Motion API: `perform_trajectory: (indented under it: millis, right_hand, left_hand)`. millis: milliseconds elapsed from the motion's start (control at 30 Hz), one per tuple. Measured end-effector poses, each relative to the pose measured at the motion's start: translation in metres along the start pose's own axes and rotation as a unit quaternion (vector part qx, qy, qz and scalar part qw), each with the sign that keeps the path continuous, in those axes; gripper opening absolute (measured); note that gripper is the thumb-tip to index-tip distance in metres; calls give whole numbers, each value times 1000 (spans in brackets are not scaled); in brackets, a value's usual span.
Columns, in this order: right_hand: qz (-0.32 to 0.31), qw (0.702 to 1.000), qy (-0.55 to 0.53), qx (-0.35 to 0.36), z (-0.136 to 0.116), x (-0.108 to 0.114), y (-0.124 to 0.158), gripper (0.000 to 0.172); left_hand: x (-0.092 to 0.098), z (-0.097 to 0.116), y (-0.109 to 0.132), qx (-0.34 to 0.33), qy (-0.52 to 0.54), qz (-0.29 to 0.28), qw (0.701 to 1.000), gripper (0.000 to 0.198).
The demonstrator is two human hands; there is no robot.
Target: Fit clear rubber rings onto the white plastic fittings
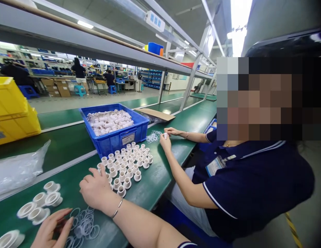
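My left hand [53, 229] is low at the left, its thumb and forefinger apart beside a loose pile of thin clear rings [84, 224]. No held object shows between those fingers. My right hand [95, 189], with a bracelet at the wrist, reaches over the near left edge of a group of white flanged bushings [122, 167]. Its fingers are spread, and the fingertips are close to one bushing; whether they touch it is hidden. Several wider white flanged pieces [39, 199] stand left of my hands, with stacked ones [9, 238] at the lower left corner.
A blue crate [103, 144] of white fittings stands behind the bushings. To the right, a co-worker [243, 179] handles a small white part beside another ring pile [153, 136]. A plastic bag [18, 172] and yellow bins [14, 110] are at left. A shelf [98, 51] runs overhead.
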State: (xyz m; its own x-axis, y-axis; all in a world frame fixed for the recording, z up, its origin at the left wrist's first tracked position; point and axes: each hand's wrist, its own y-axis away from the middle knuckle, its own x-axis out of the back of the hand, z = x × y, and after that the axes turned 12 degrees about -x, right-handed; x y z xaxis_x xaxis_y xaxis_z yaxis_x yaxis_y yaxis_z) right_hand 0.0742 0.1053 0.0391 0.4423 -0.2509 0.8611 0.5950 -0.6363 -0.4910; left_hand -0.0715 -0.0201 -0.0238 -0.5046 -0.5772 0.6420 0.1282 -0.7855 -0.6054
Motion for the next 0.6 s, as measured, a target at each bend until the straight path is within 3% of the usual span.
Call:
perform_trajectory:
  millis: [133, 300, 433, 600]
  right_hand:
    - [-12, 998, -52, -21, -4, 2, 1, 12]
    - [55, 960, -276, 0, -18, 2, 5, 19]
    - [-40, 916, -397, 40, -32, -1, 16, 36]
    - [-157, 871, -465, -10, -31, -20, 13, 49]
  left_hand:
    - [11, 27, -3, -6, 38, -21, 999, 28]
    - [13, 37, -7, 67, 82, -17, 994, 22]
    - [11, 38, -3, 124, 131, -5, 984, 32]
    - [9, 37, -1, 132, 137, -12, 982, 35]
